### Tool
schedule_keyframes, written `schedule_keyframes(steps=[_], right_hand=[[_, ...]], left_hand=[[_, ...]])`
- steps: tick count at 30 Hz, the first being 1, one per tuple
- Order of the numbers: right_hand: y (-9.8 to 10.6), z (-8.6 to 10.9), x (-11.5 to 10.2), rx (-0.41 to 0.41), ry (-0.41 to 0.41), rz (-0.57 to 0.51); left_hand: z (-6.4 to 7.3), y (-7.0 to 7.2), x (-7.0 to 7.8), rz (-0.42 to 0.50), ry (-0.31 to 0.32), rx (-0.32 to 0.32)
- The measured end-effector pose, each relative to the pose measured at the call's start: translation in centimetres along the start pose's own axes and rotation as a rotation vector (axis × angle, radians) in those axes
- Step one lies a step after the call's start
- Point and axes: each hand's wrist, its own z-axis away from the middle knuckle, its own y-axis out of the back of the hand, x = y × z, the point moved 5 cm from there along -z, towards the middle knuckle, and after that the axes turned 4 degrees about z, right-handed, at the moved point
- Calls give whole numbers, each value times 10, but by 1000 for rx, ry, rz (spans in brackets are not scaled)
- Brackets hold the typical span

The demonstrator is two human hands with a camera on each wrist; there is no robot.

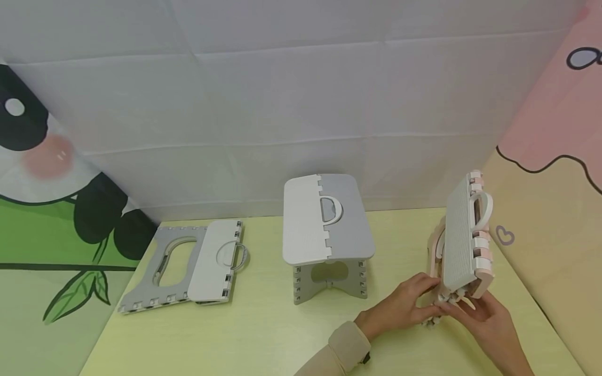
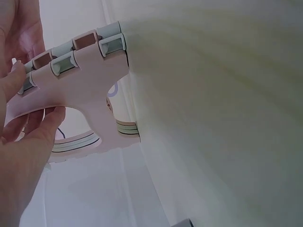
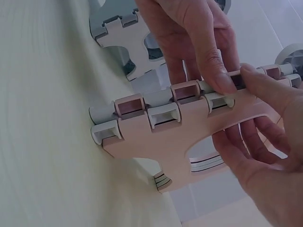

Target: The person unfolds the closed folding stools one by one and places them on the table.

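A folding stool [image 1: 458, 240] with pale panels and pink legs stands nearly folded on the right of the table, its seat halves upright and its carry handle facing right. My left hand [image 1: 402, 308] grips its near edge from the left, fingers reaching in between the panels. From the right, my right hand [image 1: 489, 318] holds the lower near end, its thumb close to the left thumb. In the right wrist view, the right hand's fingers [image 3: 241, 151] go through the cut-out of the pink leg panel [image 3: 189, 130], with the thumb on the hinge row.
A grey and white stool [image 1: 329, 224] stands unfolded at the middle of the table. Farther left, another grey and white stool [image 1: 213, 261] lies flat on the pale yellow tabletop [image 1: 254, 339]. A white sheet [image 1: 291, 99] hangs behind, with printed cloths at both sides.
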Motion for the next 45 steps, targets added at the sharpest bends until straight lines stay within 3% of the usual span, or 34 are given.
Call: schedule_keyframes(steps=[19, 33, 40, 45], right_hand=[[1, -3, -5, -8, 82, 97], [7, 1, -4, 20, 70, 158], [12, 3, 0, 54, -5, 180], [12, 5, -2, 45, 48, 140]], left_hand=[[1, 4, -2, 52, 35, -25], [4, 7, -2, 35, 21, -30], [5, 7, -4, 44, 23, -48], [6, 7, -3, 42, 3, -32]])
